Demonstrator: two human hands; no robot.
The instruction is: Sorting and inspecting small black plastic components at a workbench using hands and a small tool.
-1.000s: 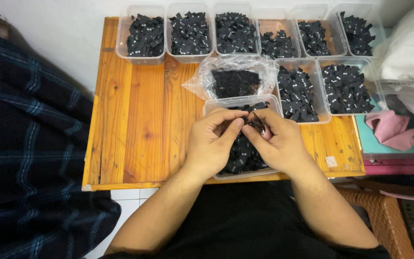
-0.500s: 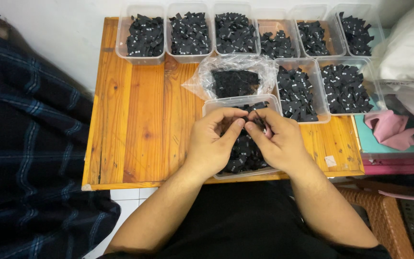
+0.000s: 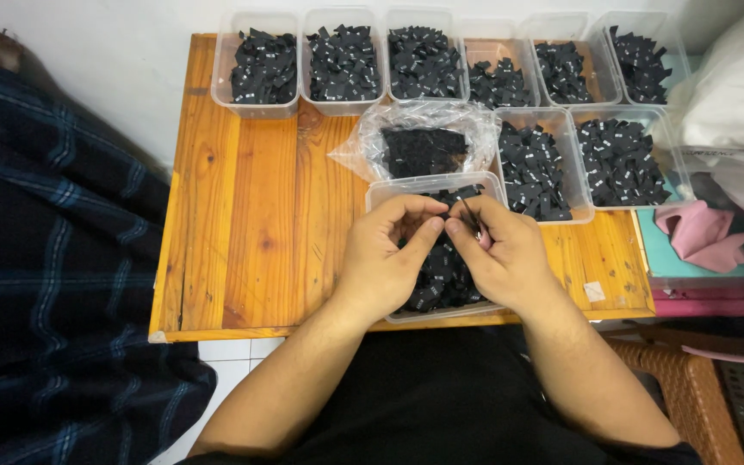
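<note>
Black label (image 3: 468,215) pinched between both hands (image 3: 441,254) near table's (image 3: 251,250) front edge.

— What's your wooden table (image 3: 251,215) carrying?
— Clear plastic tubs (image 3: 342,60) of small black pieces line its far edge, a crumpled clear bag (image 3: 424,142) sits mid-table, and one tub (image 3: 437,250) rests nearest you.

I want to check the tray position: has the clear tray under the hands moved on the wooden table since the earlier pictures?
No. The clear tray lies as before, just below the plastic bag near the wooden table front edge.
</note>
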